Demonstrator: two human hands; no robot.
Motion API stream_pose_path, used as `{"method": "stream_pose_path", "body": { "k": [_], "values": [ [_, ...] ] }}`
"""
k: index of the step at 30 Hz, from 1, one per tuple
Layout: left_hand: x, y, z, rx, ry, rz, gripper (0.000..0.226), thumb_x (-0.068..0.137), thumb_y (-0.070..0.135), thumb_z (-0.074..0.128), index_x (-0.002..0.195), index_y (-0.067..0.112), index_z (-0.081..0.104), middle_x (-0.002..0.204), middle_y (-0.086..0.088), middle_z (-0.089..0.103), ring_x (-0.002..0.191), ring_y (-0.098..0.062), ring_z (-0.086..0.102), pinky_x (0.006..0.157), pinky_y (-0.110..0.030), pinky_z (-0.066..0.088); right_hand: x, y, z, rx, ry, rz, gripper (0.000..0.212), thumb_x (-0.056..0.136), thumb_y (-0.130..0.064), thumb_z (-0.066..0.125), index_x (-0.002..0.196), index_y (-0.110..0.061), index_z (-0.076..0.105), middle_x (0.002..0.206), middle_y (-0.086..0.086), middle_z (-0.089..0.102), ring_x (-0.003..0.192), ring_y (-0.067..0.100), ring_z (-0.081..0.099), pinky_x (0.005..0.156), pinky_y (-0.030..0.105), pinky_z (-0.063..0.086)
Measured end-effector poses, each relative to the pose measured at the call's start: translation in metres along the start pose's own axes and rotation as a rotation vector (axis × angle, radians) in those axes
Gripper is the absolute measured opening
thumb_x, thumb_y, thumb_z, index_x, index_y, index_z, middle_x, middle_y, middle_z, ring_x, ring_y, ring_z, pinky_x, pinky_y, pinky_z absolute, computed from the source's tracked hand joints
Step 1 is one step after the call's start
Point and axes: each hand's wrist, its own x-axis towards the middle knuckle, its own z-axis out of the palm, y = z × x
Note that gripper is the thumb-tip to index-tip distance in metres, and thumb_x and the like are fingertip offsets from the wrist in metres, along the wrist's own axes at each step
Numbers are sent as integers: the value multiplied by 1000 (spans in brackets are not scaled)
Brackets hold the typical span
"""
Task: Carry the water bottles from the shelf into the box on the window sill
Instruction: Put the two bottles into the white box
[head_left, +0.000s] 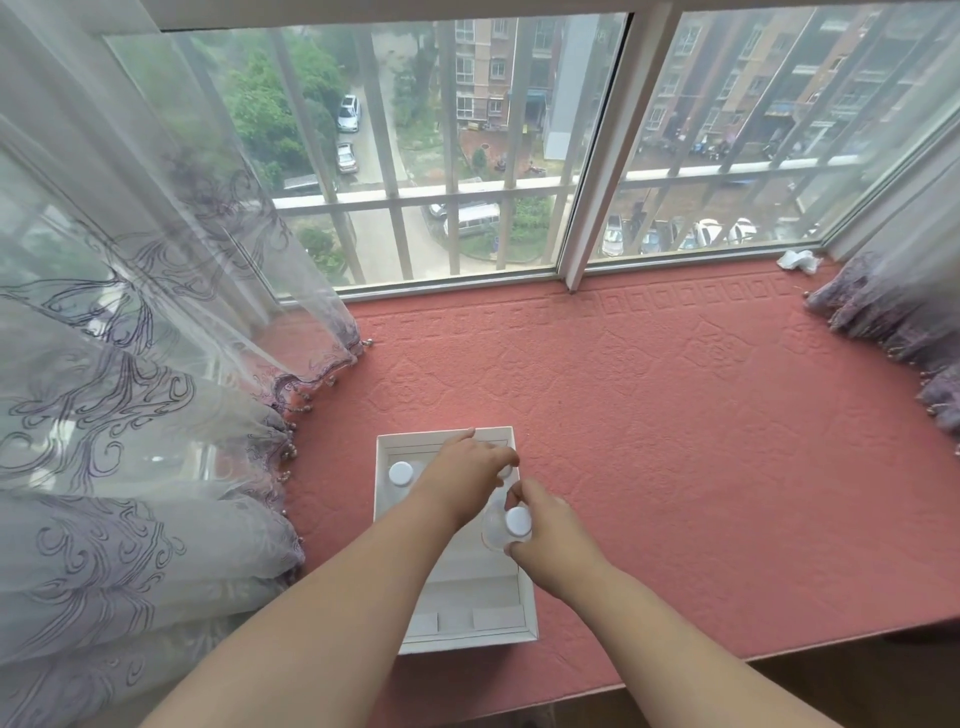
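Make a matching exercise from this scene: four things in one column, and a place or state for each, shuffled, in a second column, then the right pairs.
Things:
1. right hand
2. left hand
3. tissue
4. box

Places or states:
A. crumpled in the far right corner of the sill, by the glass
B. grips a white-capped bottle at the box's right wall
C. lies open on the red mat
D. reaches into the far end of the box, over another bottle

Pairs: 1-B, 2-D, 3-A, 4-C
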Motion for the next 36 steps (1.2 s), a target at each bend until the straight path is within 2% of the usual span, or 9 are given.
{"method": "stream_pose_path", "body": {
  "k": [6, 10, 15, 19, 23, 27, 29, 32, 36],
  "values": [
    [2, 1, 0, -105, 21, -75, 36, 93, 15, 60, 125, 30, 62, 120, 8, 67, 114, -12, 60, 120, -34, 15, 10, 3, 6, -54, 22, -38, 39, 76, -4, 61, 103, -30, 51, 111, -12, 50, 98, 9, 51, 71, 19, 37],
    [-2, -4, -1, -145, -58, -58, 44, 92, 21, 60, 134, 31, 58, 126, 6, 65, 122, -14, 56, 121, -35, 15, 18, 5, 13, -160, 12, -85, 41, 79, -1, 53, 113, -24, 56, 110, -12, 42, 98, 11, 47, 76, 24, 38],
    [-20, -14, -2, -186, -25, -101, 57, 89, 14, 64, 142, 30, 50, 136, 5, 60, 129, -14, 50, 122, -34, 11, 23, 10, 23, -256, 45, -44, 33, 82, -2, 52, 106, -24, 57, 102, -11, 44, 105, 17, 47, 80, 30, 44],
    [-36, -20, -2, -201, 90, -129, 57, 84, 18, 69, 138, 30, 53, 135, 9, 58, 129, -15, 48, 118, -40, 23, 28, 4, 25, -275, 56, -30, 31, 84, -4, 55, 109, -22, 58, 108, -5, 49, 105, 19, 46, 79, 30, 40],
    [-47, -24, -3, -167, 150, -240, 55, 83, 27, 71, 135, 33, 54, 132, 12, 57, 123, -16, 50, 105, -34, 36, 27, 0, 25, -307, 34, -1, 33, 83, -1, 53, 106, -24, 56, 112, -5, 51, 104, 21, 47, 77, 31, 41],
    [-49, -26, -1, -253, 177, -313, 50, 86, 10, 65, 133, 24, 57, 130, 6, 58, 121, -19, 53, 104, -34, 41, 22, 2, 27, -321, 35, -8, 35, 81, 1, 50, 104, -25, 57, 109, -7, 50, 102, 21, 48, 74, 30, 37],
    [-48, -25, -1, -261, 172, -346, 51, 87, 0, 56, 133, 23, 58, 129, 5, 60, 121, -18, 55, 113, -36, 32, 21, 2, 28, -321, 49, 8, 33, 82, -1, 53, 104, -26, 57, 107, -6, 50, 103, 21, 49, 74, 30, 37],
    [-47, -21, -1, -214, 159, -364, 60, 85, -7, 49, 133, 28, 56, 124, 11, 62, 119, -9, 55, 124, -41, 0, 21, 2, 28, -329, 53, 36, 34, 84, -7, 56, 111, -28, 57, 111, -5, 52, 105, 21, 50, 75, 32, 40],
    [-48, -15, -7, -198, 118, -403, 70, 82, -5, 50, 142, 30, 46, 132, 11, 58, 126, -10, 51, 123, -43, -7, 20, 1, 23, -362, 40, 52, 41, 86, -18, 62, 124, -29, 53, 121, -4, 52, 110, 22, 52, 75, 31, 38]
  ]
}}
